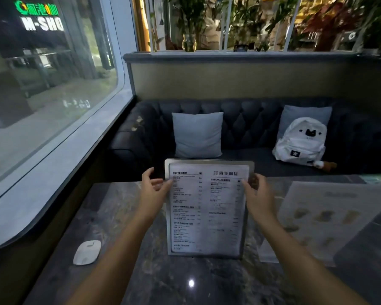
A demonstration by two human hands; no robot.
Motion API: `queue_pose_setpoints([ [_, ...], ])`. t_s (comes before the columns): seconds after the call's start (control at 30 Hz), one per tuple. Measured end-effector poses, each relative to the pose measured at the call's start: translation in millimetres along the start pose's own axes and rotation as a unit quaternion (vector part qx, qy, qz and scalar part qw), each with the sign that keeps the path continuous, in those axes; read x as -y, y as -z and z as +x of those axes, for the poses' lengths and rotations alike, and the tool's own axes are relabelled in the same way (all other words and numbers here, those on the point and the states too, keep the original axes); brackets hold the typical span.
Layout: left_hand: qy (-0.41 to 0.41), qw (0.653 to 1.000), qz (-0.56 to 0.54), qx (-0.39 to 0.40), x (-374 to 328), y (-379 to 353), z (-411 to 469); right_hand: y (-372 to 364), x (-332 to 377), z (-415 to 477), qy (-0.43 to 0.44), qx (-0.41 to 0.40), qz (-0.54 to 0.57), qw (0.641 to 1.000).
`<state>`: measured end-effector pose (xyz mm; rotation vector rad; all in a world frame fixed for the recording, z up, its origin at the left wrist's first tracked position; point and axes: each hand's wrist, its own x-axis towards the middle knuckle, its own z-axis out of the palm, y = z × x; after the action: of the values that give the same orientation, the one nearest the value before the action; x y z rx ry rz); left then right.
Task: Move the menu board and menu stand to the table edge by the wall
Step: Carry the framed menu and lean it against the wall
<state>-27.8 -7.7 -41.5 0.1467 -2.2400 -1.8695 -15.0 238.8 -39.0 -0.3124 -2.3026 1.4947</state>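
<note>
A metal-framed menu board (207,208) with black print on a white sheet stands upright in the middle of the dark marble table (123,216). My left hand (153,187) grips its upper left edge, thumb on the front. My right hand (254,190) holds its upper right edge, fingers wrapped behind the frame. To the right, a clear menu stand (330,219) with faint drink pictures leans on the table, apart from both hands.
A white oval device (87,252) lies near the table's left edge by the window wall (53,137). Behind the table is a dark tufted sofa (246,126) with a grey cushion (198,134) and a white backpack (300,143).
</note>
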Motion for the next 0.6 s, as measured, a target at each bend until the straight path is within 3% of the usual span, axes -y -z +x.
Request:
queue_pose_setpoints([
  [0.17,0.055,0.998,0.005,0.030,45,-1,-11,-15,-41,-18,-0.069,0.002,0.072,0.995],
  [0.4,0.048,0.996,-0.039,0.059,73,3,-22,-15,-59,-26,-0.094,-0.002,0.094,0.991],
  [0.6,0.015,0.998,-0.052,0.032,77,-6,-24,-15,-60,-21,-0.102,-0.013,0.126,0.987],
])
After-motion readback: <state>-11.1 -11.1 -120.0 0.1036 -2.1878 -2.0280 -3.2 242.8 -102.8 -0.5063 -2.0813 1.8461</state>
